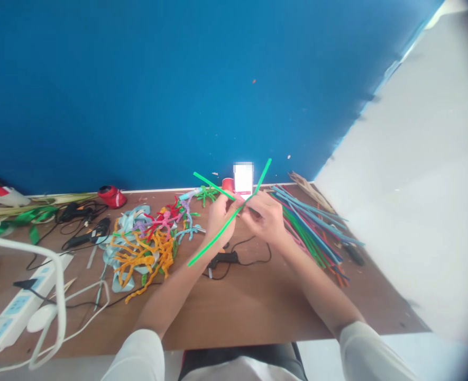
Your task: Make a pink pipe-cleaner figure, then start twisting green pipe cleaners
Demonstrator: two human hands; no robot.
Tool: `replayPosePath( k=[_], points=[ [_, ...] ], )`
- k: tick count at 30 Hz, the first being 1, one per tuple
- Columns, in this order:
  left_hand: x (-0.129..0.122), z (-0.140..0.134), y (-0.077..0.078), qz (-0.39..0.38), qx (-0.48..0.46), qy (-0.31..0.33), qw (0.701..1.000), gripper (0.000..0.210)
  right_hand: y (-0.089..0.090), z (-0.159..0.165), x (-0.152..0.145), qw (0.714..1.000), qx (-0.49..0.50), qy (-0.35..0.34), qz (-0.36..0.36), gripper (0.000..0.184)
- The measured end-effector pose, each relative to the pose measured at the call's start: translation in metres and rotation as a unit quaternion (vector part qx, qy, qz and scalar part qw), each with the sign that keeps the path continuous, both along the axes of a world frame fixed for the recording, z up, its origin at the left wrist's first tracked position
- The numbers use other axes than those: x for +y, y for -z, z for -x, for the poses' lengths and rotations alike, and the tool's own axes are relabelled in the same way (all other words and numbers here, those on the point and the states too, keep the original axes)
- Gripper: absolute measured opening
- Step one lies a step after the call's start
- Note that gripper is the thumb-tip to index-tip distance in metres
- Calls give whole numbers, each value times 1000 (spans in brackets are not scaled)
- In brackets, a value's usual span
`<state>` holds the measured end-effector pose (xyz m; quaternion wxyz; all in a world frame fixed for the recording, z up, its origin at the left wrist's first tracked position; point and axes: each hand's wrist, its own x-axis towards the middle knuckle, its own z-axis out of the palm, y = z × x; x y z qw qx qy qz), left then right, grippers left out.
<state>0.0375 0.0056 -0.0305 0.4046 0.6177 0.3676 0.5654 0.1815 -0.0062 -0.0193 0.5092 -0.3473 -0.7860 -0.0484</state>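
Both of my hands meet above the middle of the table, closed on green pipe cleaners [213,238] that cross between my fingers. One long end slants down along my left forearm, and two shorter ends stick up to the left and right. My left hand [220,217] pinches near the crossing. Against it, my right hand [266,214] grips the same crossing, its fingertips partly hidden. Just behind my hands stand a lit phone [243,180] and a red roll [228,184]. Below them lies a black glue gun [222,258] with its cord.
Left of my hands lies a tangle of twisted orange pipe cleaners [138,256] with pale blue ribbon. On the right are loose straight pipe cleaners [311,227]. A power strip [23,304], a white tubular stand [60,286] and another glue gun [89,233] occupy the left. A blue wall [178,95] borders the back.
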Motion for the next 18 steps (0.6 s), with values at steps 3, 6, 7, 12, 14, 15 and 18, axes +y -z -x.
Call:
replayPosePath(
  k=[3, 6, 7, 12, 14, 15, 18],
  points=[
    [-4, 0, -3, -20, -2, -7, 1000, 27, -1, 0, -2, 1000, -2, -13, -26, 24],
    [-3, 3, -9, -62, -19, -3, 998, 24, 1, -2, -1, 1000, -9, -8, -23, 22],
    [-2, 5, -11, -77, -25, -2, 997, 23, 1, -3, -1, 1000, -16, -1, -12, 20],
    [4, 10, -16, -90, -32, 24, 995, 19, 2, -7, 0, 999, -34, 15, 38, 15],
    [4, 9, -16, -83, -30, 30, 996, 19, 2, -7, 0, 999, -22, 6, 46, 18],
    [4, 9, -15, -79, -30, 36, 996, 20, 1, -7, 0, 999, -18, 0, 42, 19],
    [2, 7, -14, -66, -26, 53, 996, 22, 1, -6, -1, 1000, -13, -12, 5, 22]
  ],
)
